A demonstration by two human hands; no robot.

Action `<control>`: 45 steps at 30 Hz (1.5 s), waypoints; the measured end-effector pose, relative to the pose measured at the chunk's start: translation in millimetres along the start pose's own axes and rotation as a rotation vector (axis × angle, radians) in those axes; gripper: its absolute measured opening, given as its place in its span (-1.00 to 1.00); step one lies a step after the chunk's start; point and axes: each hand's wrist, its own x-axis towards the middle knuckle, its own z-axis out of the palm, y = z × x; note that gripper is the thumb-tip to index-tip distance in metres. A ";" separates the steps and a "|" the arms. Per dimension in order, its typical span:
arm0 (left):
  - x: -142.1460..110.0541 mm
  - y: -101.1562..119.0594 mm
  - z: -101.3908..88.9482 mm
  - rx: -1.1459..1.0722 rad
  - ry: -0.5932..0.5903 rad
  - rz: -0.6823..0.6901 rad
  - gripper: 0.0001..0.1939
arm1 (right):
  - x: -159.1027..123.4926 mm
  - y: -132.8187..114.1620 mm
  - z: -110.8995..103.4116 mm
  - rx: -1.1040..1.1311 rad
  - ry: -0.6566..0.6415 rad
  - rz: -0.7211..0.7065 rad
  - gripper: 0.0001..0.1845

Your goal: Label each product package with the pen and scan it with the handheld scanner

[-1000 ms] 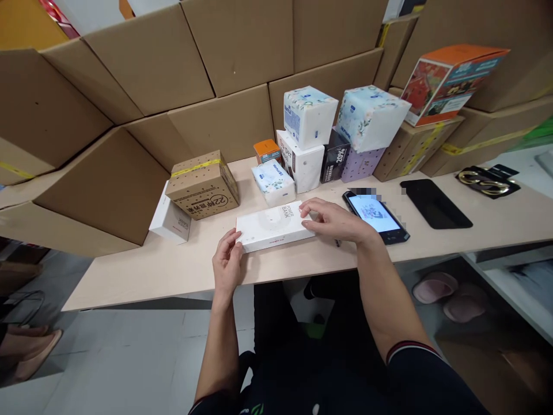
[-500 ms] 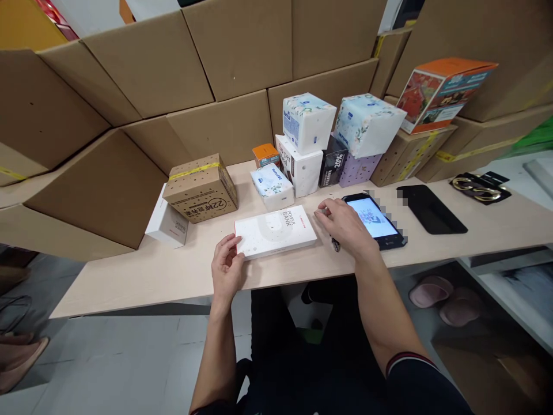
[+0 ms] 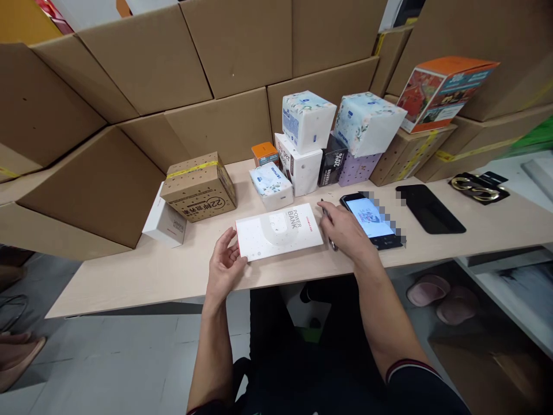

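Left hand (image 3: pixel 223 268): at the left end of a white power bank box (image 3: pixel 276 230), thumb and fingers parted, the thumb at its near corner; whether it grips, cannot tell. Right hand (image 3: pixel 345 230): fingers bent over a pen (image 3: pixel 332 244) at the box's right end; whether they pinch it, cannot tell. Box location: beside the front edge of the table (image 3: pixel 129 282), about mid-length. Step, as judged: steadying the box at its left end, with the pen at the fingers. Next move, as judged: thumb and finger closing on the pen would need the left hand to keep the box steady. Containers: power bank box, looks closed, contents unseen; to its right, a phone (image 3: pixel 367 216). Behind: tissue pack (image 3: pixel 272 187); small orange box (image 3: pixel 265 153); black box (image 3: pixel 332 164), contents unseen. Toward the left edge: brown carton (image 3: pixel 199 190), sealed with yellow tape, another white box (image 3: pixel 166 225) beside it, contents unseen. Along the back edge: large cartons (image 3: pixel 220 132), interiors out of view.
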 end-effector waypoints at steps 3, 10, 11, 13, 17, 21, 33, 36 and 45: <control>-0.5 2.3 -0.1 -0.023 -0.087 0.001 -0.06 | 2.5 4.8 4.0 0.235 0.224 -0.052 -0.56; -6.8 8.9 6.9 -0.072 -0.057 0.052 0.14 | 5.9 6.6 0.0 1.171 0.479 -0.052 -0.66; -8.2 9.4 9.1 -0.051 -0.029 0.074 0.13 | 5.2 5.0 -1.6 1.231 0.483 -0.094 -0.65; -10.6 9.8 13.0 0.021 0.011 0.109 0.01 | 3.7 1.4 -4.1 1.276 0.468 -0.158 -0.64; -11.2 9.0 16.4 0.168 0.029 0.175 -0.37 | 2.7 -4.4 -6.1 1.288 0.436 -0.176 -0.72; -8.7 8.5 16.2 0.160 -0.004 0.174 -0.46 | 1.8 -11.3 -4.8 1.287 0.571 -0.175 -0.71; -5.4 7.0 16.2 0.103 -0.111 0.106 -0.46 | -1.7 -56.0 11.1 0.721 0.456 -0.485 -0.77; -5.4 7.5 15.6 0.100 -0.122 0.095 -0.46 | 2.5 -54.9 12.6 0.660 0.470 -0.405 -0.71; -6.2 8.9 15.9 0.107 -0.116 0.065 -0.45 | 3.2 -60.8 8.0 0.439 0.462 -0.446 -0.68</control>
